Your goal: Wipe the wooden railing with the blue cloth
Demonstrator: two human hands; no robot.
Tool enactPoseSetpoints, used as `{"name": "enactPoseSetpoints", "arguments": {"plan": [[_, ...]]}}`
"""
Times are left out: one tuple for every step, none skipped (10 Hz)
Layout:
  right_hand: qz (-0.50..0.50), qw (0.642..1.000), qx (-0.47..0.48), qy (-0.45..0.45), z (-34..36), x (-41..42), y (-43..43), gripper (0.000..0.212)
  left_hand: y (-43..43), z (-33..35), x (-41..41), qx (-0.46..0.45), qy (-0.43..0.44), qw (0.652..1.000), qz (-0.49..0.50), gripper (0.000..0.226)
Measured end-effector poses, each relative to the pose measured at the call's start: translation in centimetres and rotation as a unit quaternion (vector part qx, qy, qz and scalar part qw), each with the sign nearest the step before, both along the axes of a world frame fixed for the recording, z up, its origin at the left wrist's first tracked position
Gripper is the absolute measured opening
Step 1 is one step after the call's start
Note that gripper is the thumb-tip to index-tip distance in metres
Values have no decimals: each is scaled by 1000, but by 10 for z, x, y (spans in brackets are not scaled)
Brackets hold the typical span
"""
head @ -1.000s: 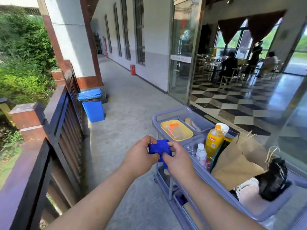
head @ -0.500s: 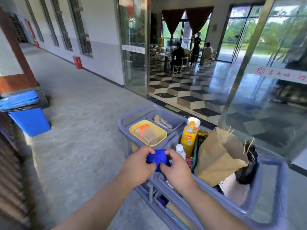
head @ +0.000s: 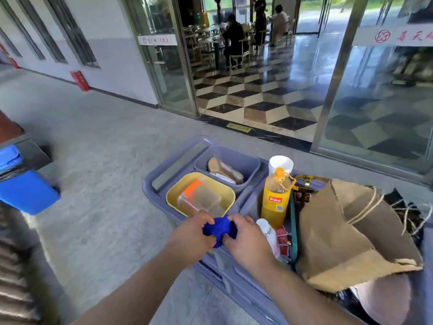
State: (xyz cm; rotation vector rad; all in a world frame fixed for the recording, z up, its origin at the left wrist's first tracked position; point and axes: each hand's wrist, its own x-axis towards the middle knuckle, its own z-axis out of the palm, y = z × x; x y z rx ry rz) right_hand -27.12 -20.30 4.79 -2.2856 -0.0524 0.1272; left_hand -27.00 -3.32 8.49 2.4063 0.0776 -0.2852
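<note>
A grey cart stands on the walkway, a blue bin well to its left. Over the cart's near edge, left hand and right hand together clutch the bunched blue cloth between them.

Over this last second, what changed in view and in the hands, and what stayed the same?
The head turned right: the wooden railing slid almost out of view at the left edge, and the blue plastic bin moved far left. Unchanged: the left hand and right hand still pinch the bunched blue cloth over the grey plastic cart.
</note>
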Motion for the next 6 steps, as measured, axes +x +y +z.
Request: {"name": "enactPoseSetpoints", "arguments": {"plan": [[6,998,-63,16,-9,36,-3,40,-1,-13,42,30,29,998,-41,22],[15,992,-120,18,-18,60,-4,44,-4,-23,74,61,57,991,-105,19],[15,990,-132,37,-20,77,-5,47,-4,-30,99,96,60,983,-146,19],[4,989,-141,36,-20,89,-4,46,-2,-33,121,119,46,972,-198,29],[-25,986,-163,19,-8,102,-10,46,-8,-28,151,156,-28,960,-230,41],[-108,976,-182,-47,14,115,-14,48,-20,-9,183,149,-135,940,-277,46]]}}
